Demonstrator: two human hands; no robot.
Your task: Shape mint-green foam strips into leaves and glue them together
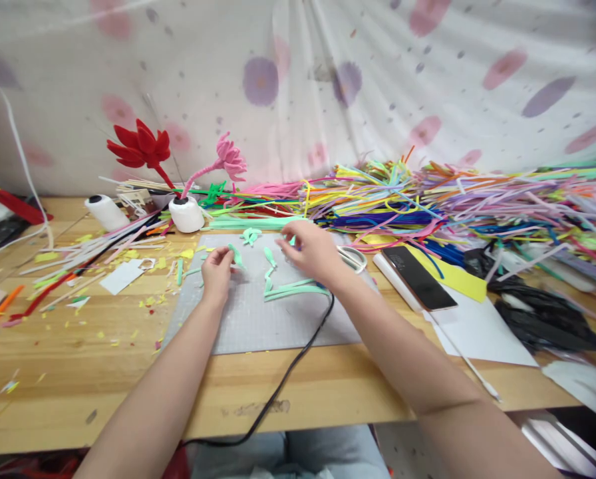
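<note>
My left hand [216,273] pinches a small mint-green leaf-shaped piece of pipe cleaner [236,255] over the left part of the grey cutting mat [248,332]. Curved above the mat's back right is my right hand [308,247], its thumb and fingers apart. A bit of mint green shows in that gap; it seems to lie behind the fingers. Between the hands lies another twisted mint-green piece [270,258]. Folded mint-green pipe cleaners [298,289] rest just in front of the right hand, and a looped mint-green piece [251,235] sits at the mat's back edge.
Red [143,148] and pink [229,158] fuzzy flowers stand at the back left by a white spool [186,214]. Piled pipe cleaners [398,199] line the back. A phone [418,276] lies right, and a black cable [288,372] crosses the mat's front edge.
</note>
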